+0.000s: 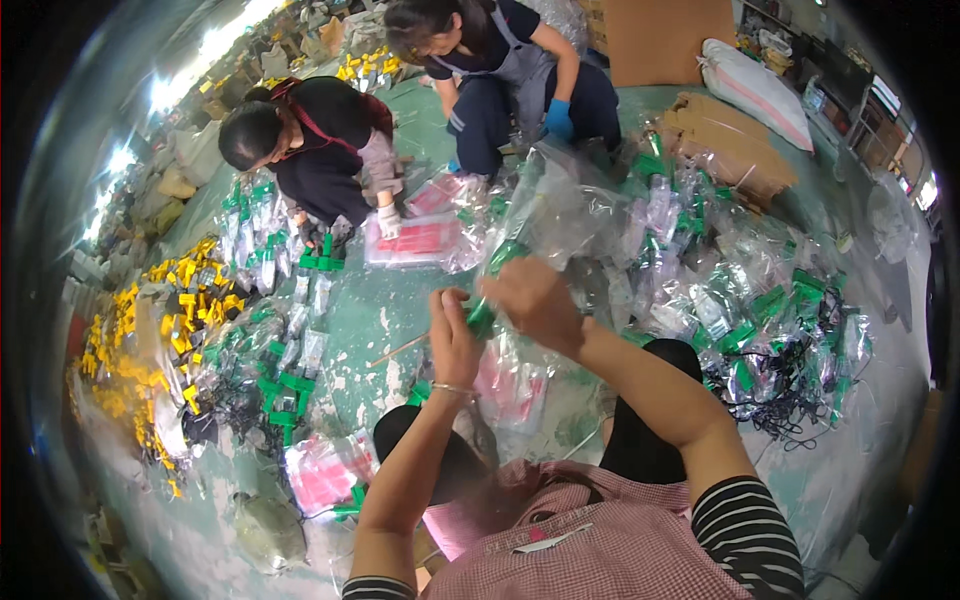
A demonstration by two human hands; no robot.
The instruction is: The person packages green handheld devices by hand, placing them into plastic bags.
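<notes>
Both my hands are raised in front of my knees around a green plastic piece (481, 317). My left hand (455, 340) is closed on its lower end. Just to the right, my right hand (535, 303) is closed, gripping a clear plastic bag (560, 205) that spreads up and away from it. More green shows through the bag above my right hand; my fingers hide much of the piece. A thin brown stick (400, 351) runs left from beside my left hand; I cannot tell whether that hand holds it. Pink-printed plastic bags (512, 385) lie below my hands.
Bagged green items with black cords (770, 340) are heaped at right. More green items (285, 395) and a yellow pile (160, 340) lie at left. Two people crouch ahead, one with a gloved hand (389, 220) on pink-printed bags. Flattened cardboard (730, 150) and a white sack (755, 90) are behind.
</notes>
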